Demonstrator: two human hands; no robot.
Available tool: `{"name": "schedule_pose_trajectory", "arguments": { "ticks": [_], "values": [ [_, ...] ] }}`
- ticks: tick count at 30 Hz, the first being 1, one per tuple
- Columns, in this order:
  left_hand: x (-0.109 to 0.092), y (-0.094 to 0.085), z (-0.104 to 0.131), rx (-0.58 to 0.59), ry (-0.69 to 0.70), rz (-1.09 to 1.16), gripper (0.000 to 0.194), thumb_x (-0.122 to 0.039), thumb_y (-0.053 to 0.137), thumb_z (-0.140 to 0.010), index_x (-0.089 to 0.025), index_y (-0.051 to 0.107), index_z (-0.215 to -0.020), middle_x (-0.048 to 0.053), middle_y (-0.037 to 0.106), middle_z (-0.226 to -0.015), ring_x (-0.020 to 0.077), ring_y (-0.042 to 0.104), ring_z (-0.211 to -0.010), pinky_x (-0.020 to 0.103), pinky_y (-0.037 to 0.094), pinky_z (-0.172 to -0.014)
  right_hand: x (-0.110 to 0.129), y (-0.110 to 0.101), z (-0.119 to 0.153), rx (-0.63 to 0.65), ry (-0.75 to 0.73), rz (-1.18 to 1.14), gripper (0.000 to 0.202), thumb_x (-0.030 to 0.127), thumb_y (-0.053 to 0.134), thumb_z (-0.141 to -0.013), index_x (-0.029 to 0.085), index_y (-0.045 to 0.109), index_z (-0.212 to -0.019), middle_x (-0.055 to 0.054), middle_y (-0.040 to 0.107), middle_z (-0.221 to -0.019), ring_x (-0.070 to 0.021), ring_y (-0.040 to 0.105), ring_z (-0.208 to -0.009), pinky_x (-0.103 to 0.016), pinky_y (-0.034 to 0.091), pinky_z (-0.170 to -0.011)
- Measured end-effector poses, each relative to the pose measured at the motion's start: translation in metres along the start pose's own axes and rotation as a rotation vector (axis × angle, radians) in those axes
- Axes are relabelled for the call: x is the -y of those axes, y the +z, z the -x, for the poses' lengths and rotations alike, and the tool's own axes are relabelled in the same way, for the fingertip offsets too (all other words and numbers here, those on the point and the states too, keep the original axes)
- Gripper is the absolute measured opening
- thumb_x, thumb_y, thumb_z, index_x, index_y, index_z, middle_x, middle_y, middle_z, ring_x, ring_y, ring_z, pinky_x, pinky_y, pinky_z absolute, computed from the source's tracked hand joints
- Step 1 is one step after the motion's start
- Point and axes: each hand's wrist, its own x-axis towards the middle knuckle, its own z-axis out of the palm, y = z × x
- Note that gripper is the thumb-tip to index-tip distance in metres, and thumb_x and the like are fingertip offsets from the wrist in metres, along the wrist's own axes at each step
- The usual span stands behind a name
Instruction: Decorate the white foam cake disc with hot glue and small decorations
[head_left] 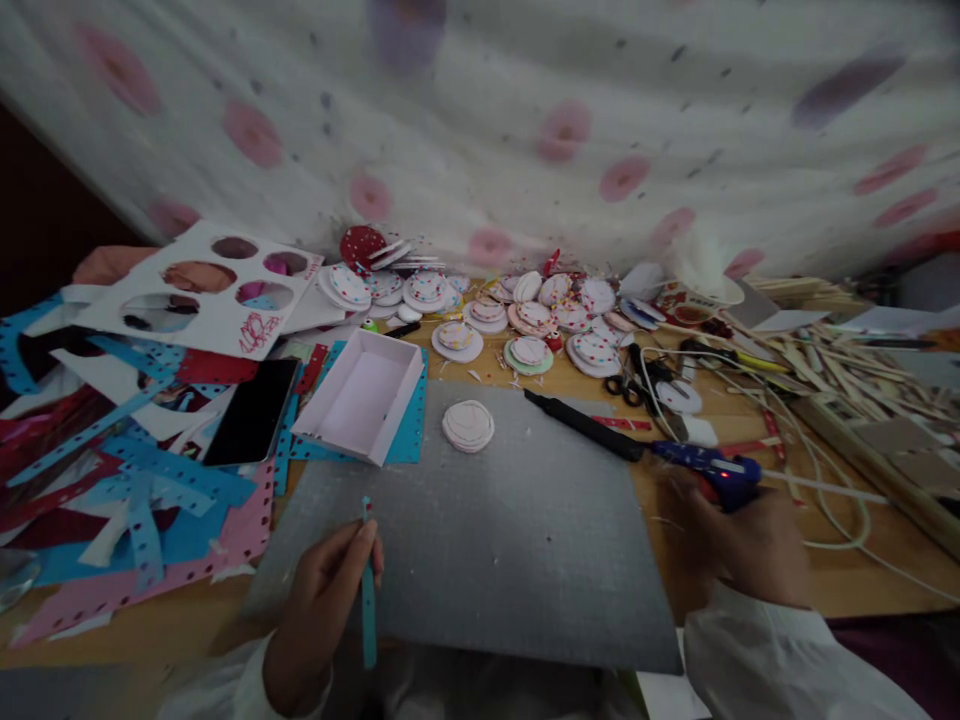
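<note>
My left hand (322, 585) pinches a narrow blue paper strip (368, 610) with dark dots, upright over the near left edge of the grey mat. At the right of the mat, my right hand (750, 545), smeared by motion, is closed around the handle of a blue hot glue gun (701, 460). A small red light glows on the gun, and its nozzle end lies by a long black tool (585, 425). A round stack of white paper discs (468, 426) lies on the mat between my hands.
The grey mat (525, 560) covers the table's middle. An open white box (364, 395), a phone (252, 412) and paper scraps (142, 500) lie left. Several layered paper discs (529, 318) line the back. Scissors (634, 385), a white cable (862, 520) and wooden sticks (862, 385) crowd the right.
</note>
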Motion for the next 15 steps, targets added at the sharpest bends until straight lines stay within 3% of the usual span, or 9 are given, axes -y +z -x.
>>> {"name": "schedule_pose_trajectory", "arguments": {
  "ticks": [3,5,8,11,15],
  "values": [
    [0.000,0.003,-0.004,0.046,0.022,-0.004,0.043,-0.046,0.042,-0.087,-0.019,0.045,-0.055,-0.002,0.043,-0.053,0.0128,0.043,-0.052,0.023,0.035,-0.051,0.011,-0.010,0.002,-0.372,0.205,0.070,0.065,0.056,0.074,-0.054,0.020,0.059,-0.106,-0.026,0.066,-0.081,-0.0384,0.064,-0.063,-0.043,0.035,-0.043],
    [-0.004,0.005,-0.009,0.086,0.062,-0.003,0.042,-0.045,0.041,-0.088,-0.019,0.045,-0.055,-0.002,0.044,-0.053,0.0126,0.044,-0.052,0.023,0.036,-0.052,0.021,-0.016,0.001,-0.539,0.176,-0.017,0.077,0.052,0.076,-0.057,0.021,0.050,-0.123,-0.029,0.062,-0.107,-0.0436,0.063,-0.092,-0.050,0.044,-0.058],
    [-0.016,0.009,-0.021,0.159,0.157,-0.009,0.041,-0.040,0.039,-0.090,-0.018,0.046,-0.055,-0.002,0.046,-0.053,0.0121,0.046,-0.053,0.023,0.037,-0.054,0.042,-0.024,-0.001,-0.526,0.007,-0.099,0.071,0.050,0.073,-0.064,0.019,0.051,-0.124,-0.025,0.057,-0.119,-0.0446,0.055,-0.109,-0.052,0.047,-0.079],
    [-0.027,0.018,-0.041,0.231,0.268,-0.006,0.039,-0.036,0.041,-0.089,-0.018,0.046,-0.055,-0.002,0.046,-0.053,0.0111,0.047,-0.053,0.022,0.037,-0.055,0.076,-0.024,0.003,-0.487,-0.035,-0.199,0.049,0.046,0.075,-0.063,0.013,0.063,-0.097,-0.019,0.065,-0.090,-0.0387,0.064,-0.086,-0.047,0.048,-0.073],
    [-0.031,0.040,-0.068,0.349,0.313,0.037,0.039,-0.035,0.041,-0.090,-0.017,0.048,-0.056,-0.002,0.048,-0.053,0.0109,0.048,-0.054,0.022,0.038,-0.056,0.129,0.003,0.019,-0.287,-0.179,-0.496,0.044,0.041,0.073,-0.066,0.013,0.058,-0.096,-0.013,0.060,-0.089,-0.0276,0.061,-0.085,-0.039,0.047,-0.075]
  ]
}}
